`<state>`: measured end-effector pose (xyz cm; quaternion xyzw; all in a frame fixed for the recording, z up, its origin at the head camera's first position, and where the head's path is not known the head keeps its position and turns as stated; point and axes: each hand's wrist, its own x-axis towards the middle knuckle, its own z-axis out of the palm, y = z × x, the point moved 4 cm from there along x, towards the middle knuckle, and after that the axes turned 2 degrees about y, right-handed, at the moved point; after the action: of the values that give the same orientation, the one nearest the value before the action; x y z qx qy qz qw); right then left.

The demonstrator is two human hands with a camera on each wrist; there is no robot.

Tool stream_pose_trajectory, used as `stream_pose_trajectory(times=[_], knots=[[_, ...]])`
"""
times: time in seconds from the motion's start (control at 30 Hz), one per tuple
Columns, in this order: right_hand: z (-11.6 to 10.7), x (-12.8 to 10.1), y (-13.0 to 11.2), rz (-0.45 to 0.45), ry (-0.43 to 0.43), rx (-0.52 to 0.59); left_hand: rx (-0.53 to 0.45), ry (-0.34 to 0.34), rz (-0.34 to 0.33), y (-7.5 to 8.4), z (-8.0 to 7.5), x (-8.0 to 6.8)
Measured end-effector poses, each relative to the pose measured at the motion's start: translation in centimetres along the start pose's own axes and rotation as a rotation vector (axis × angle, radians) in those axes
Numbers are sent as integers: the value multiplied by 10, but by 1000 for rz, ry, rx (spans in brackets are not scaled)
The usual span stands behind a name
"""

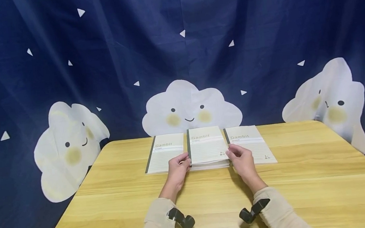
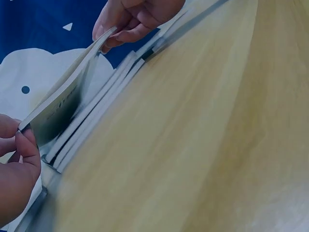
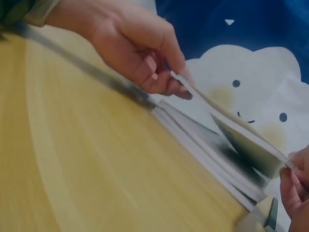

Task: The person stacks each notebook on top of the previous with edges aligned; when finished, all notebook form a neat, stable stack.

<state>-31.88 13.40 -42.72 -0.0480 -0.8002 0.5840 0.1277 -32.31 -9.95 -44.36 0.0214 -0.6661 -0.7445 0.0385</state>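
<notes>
A cream notebook (image 1: 206, 146) with a dark spine and "Gambit" on its cover is held by its two near corners. My left hand (image 1: 178, 170) pinches the left corner between thumb and fingers, and my right hand (image 1: 242, 158) pinches the right one. In the left wrist view the near edge of the notebook (image 2: 63, 94) is tilted up, showing its underside. Beneath it lies a stack of notebooks (image 2: 96, 113), with a gap between at the near side. In the right wrist view the same stack (image 3: 207, 150) sits on the table under the raised notebook.
Another Gambit notebook (image 1: 167, 148) lies left of the stack, and one more notebook (image 1: 250, 140) lies to its right, partly behind my right hand. All sit near the far edge of the wooden table (image 1: 210, 205). A dark blue cloud-patterned curtain (image 1: 177, 56) hangs behind.
</notes>
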Motion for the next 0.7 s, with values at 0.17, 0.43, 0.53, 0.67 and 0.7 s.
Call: stream_pose_trajectory(times=[0.17, 0.43, 0.53, 0.67, 0.7], knots=[[3, 0, 2, -41, 14, -67, 85, 68, 15, -4, -2, 1], [8, -1, 5, -117, -2, -167, 196, 172, 82, -6, -4, 0], [9, -2, 7, -135, 5, -187, 230, 203, 90, -7, -5, 0], [9, -2, 9, -157, 19, -211, 269, 226, 101, -5, -5, -1], [10, -2, 9, -162, 20, -217, 282, 228, 103, -5, -5, -1]])
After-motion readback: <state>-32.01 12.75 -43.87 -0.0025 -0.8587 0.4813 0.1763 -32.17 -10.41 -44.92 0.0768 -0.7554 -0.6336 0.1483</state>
